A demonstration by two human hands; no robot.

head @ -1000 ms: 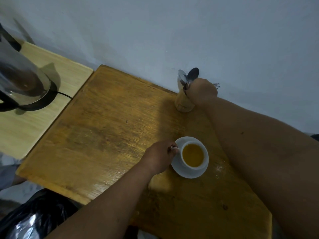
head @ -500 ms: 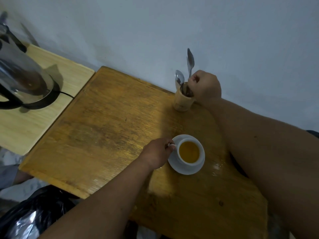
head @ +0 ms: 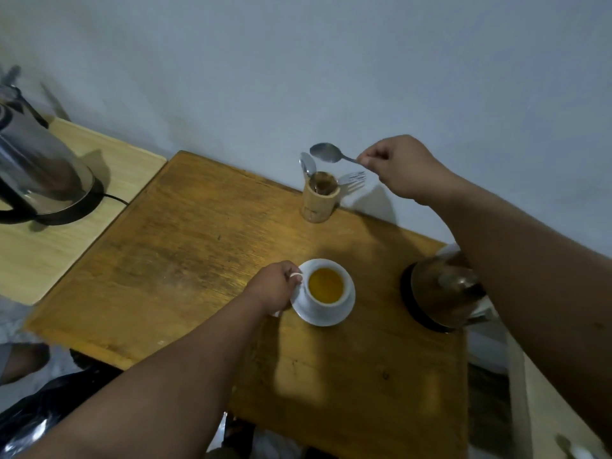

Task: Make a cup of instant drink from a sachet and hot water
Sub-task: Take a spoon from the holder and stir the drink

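Head view looks down on a wooden table [head: 185, 260] set against a pale wall. Left hand [head: 275, 288] has its fingers closed on the handle of the white cup [head: 326, 289], which stands on its saucer [head: 344, 314] near the table's middle, filled with amber liquid. Right hand [head: 402, 167] is raised near the wall, fingers pinched together on the handle end of a spoon [head: 326, 153], whose bowl hangs in the air just above the wooden holder [head: 319, 200]. Another spoon and a fork stand in that holder.

A steel kettle [head: 39, 173] sits on the lighter side table to the left; a second rounded metal vessel, perhaps a lidded pot [head: 443, 296], sits half hidden under the right forearm.

I would guess stirring comes next. The spoon is light, stiff and smooth, so a pinch well up the handle suits it. The cup is brittle ceramic, full and likely hot; the handle is the safe hold, and the saucer may slide on the table.
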